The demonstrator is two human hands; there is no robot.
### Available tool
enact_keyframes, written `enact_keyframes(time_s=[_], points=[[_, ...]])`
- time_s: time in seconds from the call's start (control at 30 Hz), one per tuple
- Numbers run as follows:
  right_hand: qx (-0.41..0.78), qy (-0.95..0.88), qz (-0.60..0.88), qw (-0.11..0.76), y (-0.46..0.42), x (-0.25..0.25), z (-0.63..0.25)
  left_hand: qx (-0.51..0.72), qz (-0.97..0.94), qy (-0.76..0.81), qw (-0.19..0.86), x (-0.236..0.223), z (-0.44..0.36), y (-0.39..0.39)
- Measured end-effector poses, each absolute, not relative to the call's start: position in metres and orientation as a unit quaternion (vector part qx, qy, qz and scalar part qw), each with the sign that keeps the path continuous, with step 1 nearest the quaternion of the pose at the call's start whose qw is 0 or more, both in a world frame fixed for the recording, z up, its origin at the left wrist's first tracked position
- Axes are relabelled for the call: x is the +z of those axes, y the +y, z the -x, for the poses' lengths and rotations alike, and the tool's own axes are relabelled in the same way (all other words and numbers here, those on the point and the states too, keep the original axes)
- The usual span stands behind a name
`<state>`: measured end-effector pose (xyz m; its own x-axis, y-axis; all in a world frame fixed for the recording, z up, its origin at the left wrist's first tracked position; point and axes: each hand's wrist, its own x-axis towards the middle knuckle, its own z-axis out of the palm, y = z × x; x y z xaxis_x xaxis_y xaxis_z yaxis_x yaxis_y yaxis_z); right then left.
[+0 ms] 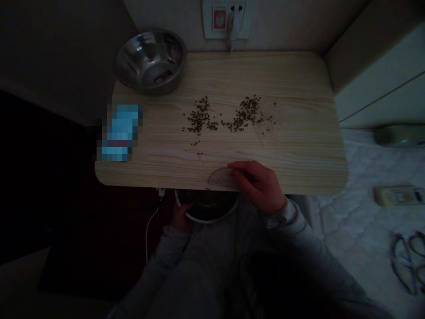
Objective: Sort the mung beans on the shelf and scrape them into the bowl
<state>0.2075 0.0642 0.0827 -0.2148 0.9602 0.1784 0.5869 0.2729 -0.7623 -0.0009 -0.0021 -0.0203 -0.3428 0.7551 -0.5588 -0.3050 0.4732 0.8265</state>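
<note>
On the pale wooden table (292, 75), dark seeds (247, 110) lie in left and right heaps, and at the near edge the right hand (260, 186) pinches a clear half-round piece (219, 177), best laid flat, while the left hand (181, 217) grasps the pale-rimmed bowl (206, 220), best placed close below.

We hold a half-disc (218, 177) in our right hand (260, 188) at the table (299, 164), beans (198, 121) beyond, and a bowl (212, 208) below in our left hand (181, 218).
</note>
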Motion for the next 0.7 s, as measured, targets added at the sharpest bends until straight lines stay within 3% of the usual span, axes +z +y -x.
enact_keyframes(time_s=[0.7], points=[[0.307,-0.699,0.544,0.347,0.064,0.081,-0.208,0.461,-0.252,0.674,0.52,-0.011,0.008,-0.008]])
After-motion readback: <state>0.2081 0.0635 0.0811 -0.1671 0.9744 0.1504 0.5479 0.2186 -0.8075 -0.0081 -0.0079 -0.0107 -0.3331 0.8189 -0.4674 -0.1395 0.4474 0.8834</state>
